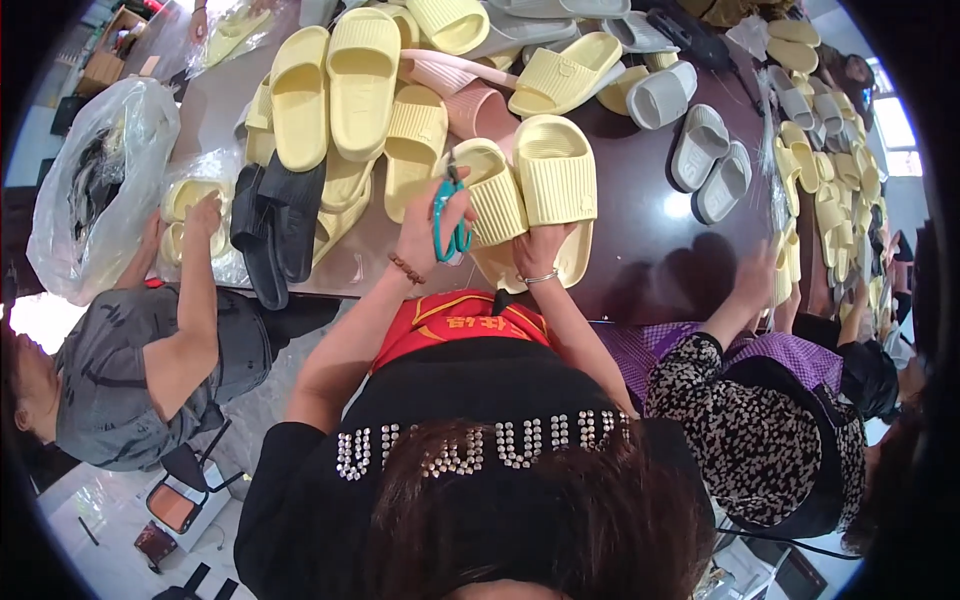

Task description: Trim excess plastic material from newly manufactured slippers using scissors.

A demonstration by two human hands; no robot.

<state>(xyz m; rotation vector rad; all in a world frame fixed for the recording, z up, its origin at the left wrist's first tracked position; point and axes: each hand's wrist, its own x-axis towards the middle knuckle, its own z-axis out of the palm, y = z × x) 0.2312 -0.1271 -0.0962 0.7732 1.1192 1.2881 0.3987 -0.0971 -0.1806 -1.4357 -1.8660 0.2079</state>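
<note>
My left hand (pixel 424 232), with a beaded bracelet at the wrist, is closed round small scissors with teal handles (pixel 439 222); their dark blades point up and away. Just right of it stands a pale yellow slide slipper (pixel 488 200) with a ribbed strap, close to my fingers. My right hand (pixel 543 250), wearing a bangle, grips a matching yellow slipper (pixel 560 190) at the foot opening of its strap. Its fingertips are hidden under the strap. The two slippers lie side by side at the near edge of the table.
A heap of yellow slippers (pixel 365 85), pink and grey ones spreads over the dark table (pixel 640 200). Black slippers (pixel 290 215) lie left. Grey slippers (pixel 700 150) sit right. A plastic bag (pixel 105 190) stands far left. Co-workers sit on both sides, one handling bagged slippers.
</note>
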